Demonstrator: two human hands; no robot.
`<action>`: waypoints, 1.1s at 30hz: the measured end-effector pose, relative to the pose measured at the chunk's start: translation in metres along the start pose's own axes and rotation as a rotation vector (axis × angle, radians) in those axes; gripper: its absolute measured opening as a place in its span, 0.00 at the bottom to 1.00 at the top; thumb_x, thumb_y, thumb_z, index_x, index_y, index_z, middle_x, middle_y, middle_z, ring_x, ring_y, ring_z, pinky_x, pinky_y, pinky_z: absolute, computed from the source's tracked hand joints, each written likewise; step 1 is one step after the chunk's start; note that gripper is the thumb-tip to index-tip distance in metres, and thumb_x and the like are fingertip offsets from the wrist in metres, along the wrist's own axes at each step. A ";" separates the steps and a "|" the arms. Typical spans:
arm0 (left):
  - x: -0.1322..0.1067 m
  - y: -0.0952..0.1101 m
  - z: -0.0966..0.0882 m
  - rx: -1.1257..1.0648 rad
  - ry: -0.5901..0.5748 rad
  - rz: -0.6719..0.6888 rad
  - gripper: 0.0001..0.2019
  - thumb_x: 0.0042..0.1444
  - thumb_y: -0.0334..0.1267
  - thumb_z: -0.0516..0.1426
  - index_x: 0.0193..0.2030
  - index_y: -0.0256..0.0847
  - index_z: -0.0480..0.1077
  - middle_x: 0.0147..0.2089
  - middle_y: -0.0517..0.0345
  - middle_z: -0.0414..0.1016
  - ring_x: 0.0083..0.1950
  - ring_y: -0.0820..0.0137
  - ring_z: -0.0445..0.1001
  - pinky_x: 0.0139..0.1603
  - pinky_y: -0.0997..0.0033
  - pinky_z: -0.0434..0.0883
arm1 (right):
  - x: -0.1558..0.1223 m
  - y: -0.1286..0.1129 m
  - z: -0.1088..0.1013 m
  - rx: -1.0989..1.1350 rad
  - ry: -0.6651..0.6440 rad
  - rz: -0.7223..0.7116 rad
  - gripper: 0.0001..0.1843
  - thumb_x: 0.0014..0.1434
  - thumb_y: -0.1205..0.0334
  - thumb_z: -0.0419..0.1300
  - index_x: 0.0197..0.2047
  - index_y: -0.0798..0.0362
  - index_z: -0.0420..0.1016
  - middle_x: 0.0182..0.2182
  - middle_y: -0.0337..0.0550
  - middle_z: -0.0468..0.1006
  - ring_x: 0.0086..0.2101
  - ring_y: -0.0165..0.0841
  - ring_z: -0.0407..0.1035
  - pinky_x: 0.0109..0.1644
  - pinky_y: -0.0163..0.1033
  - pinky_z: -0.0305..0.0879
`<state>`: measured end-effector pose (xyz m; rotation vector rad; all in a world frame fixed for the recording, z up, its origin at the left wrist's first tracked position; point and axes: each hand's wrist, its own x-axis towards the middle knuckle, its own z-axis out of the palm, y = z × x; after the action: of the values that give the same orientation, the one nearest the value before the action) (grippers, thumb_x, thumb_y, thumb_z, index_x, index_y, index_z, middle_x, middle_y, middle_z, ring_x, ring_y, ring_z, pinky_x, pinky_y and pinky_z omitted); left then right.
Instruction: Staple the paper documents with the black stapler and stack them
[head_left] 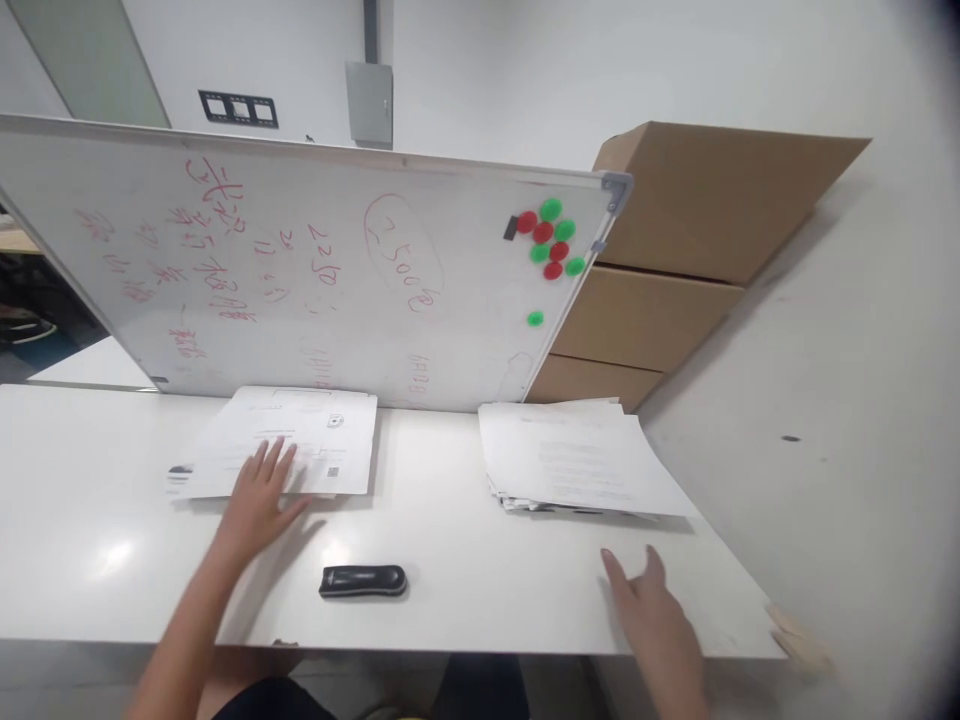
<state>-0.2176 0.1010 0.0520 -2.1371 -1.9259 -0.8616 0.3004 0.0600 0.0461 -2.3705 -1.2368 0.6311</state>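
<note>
My left hand (262, 497) lies with fingers spread at the front edge of a pile of printed papers (322, 420) on the left. Its fingertips rest on the top sheet. My right hand (652, 600) is over the table's front right part, thumb and fingers apart, holding nothing. Beyond it lies a thicker, uneven stack of printed sheets (570, 455), apart from the hand. A black stapler (363, 581) lies on the table between the two hands, nearer the left one, touched by neither.
A whiteboard (465, 270) with red writing and round red and green magnets (551, 209) stands along the back of the white table (427, 510). Cardboard boxes (705, 200) are stacked behind it at the right. A wall (847, 420) borders the right side.
</note>
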 end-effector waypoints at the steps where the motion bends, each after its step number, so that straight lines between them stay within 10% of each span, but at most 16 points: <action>1: 0.012 -0.011 0.000 0.000 -0.101 0.047 0.35 0.48 0.57 0.57 0.60 0.42 0.63 0.67 0.45 0.58 0.70 0.45 0.48 0.66 0.41 0.49 | -0.006 -0.005 0.008 0.028 -0.016 -0.048 0.52 0.55 0.31 0.41 0.69 0.62 0.43 0.38 0.58 0.78 0.38 0.55 0.72 0.43 0.55 0.63; 8: 0.012 -0.018 0.008 -0.054 -0.331 0.186 0.20 0.56 0.39 0.47 0.52 0.47 0.72 0.57 0.51 0.72 0.58 0.53 0.69 0.57 0.49 0.64 | -0.042 -0.042 0.068 0.323 -0.127 -0.295 0.41 0.56 0.37 0.49 0.65 0.55 0.57 0.21 0.35 0.70 0.26 0.41 0.68 0.34 0.43 0.62; 19: -0.042 0.136 0.011 -0.104 -0.144 0.615 0.17 0.62 0.26 0.46 0.52 0.39 0.70 0.45 0.49 0.78 0.44 0.65 0.74 0.45 0.61 0.69 | -0.059 -0.141 0.105 1.134 -1.070 -0.117 0.32 0.54 0.38 0.55 0.50 0.56 0.73 0.44 0.54 0.80 0.45 0.46 0.73 0.45 0.48 0.68; 25: -0.086 0.185 0.006 -0.291 -0.207 0.602 0.19 0.61 0.27 0.47 0.57 0.41 0.66 0.48 0.49 0.77 0.49 0.66 0.73 0.48 0.62 0.71 | -0.045 -0.096 0.097 1.142 -0.974 -0.050 0.23 0.45 0.58 0.68 0.46 0.56 0.75 0.41 0.52 0.82 0.43 0.49 0.75 0.50 0.53 0.67; 33: -0.103 0.166 0.013 -0.083 -0.266 0.270 0.34 0.62 0.46 0.50 0.71 0.40 0.41 0.69 0.45 0.55 0.70 0.52 0.50 0.66 0.45 0.52 | -0.038 -0.018 0.067 1.016 -0.738 0.005 0.23 0.45 0.56 0.69 0.45 0.56 0.76 0.42 0.52 0.82 0.42 0.48 0.76 0.51 0.54 0.68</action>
<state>-0.0582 -0.0114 0.0348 -2.5992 -1.6721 -0.6445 0.2320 0.0465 0.0089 -1.2979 -0.7961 1.7257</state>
